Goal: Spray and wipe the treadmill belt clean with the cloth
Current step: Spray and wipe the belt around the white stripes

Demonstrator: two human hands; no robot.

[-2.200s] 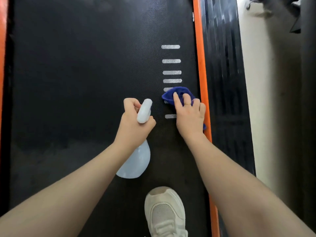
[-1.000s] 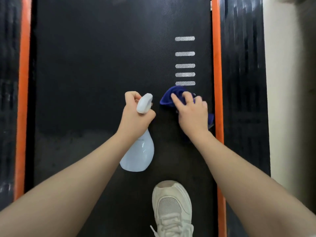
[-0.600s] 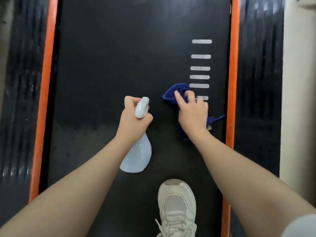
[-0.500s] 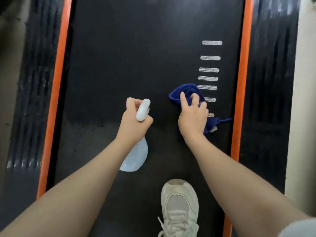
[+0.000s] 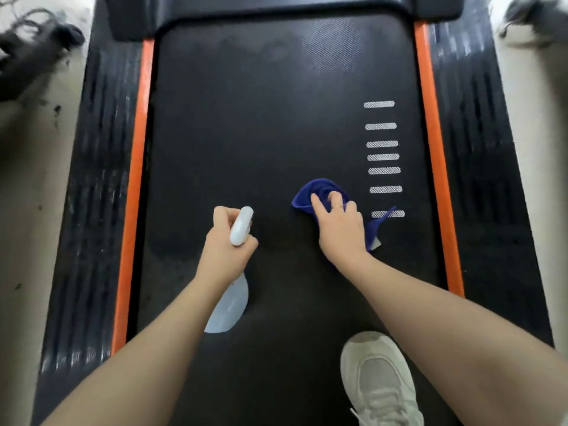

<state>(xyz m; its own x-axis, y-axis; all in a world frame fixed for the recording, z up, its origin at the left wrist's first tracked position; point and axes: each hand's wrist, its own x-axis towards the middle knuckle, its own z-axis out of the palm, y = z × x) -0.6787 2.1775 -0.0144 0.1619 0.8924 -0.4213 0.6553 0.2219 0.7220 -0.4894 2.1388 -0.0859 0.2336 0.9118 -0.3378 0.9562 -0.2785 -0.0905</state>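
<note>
Two hands at work on one treadmill belt (image 5: 276, 142): wiping in progress, several risks noted.

Belt filled the centre of the frame, black, flanked by orange strips (image 5: 436, 167) and ribbed side rails (image 5: 98, 192); a dull patch toward lower left looked damp, though glare made this uncertain. One white shoe (image 5: 381, 382) stood on the belt at lower right: likely to re-soil wiped ground, or slip if spray lay there. Spray bottle (image 5: 229, 305) was held centre-left by the left hand (image 5: 224, 253), fingers curled round its neck, nozzle aimed up-frame; a careless squeeze could wet the rails. Blue cloth (image 5: 322, 192) lay bunched right of centre, right hand (image 5: 341, 232) pressing it, fingers spread and part-bent; its loose tail trailed over a white marking (image 5: 388, 214), so bunching probably left streaks and missed the edges.
</note>
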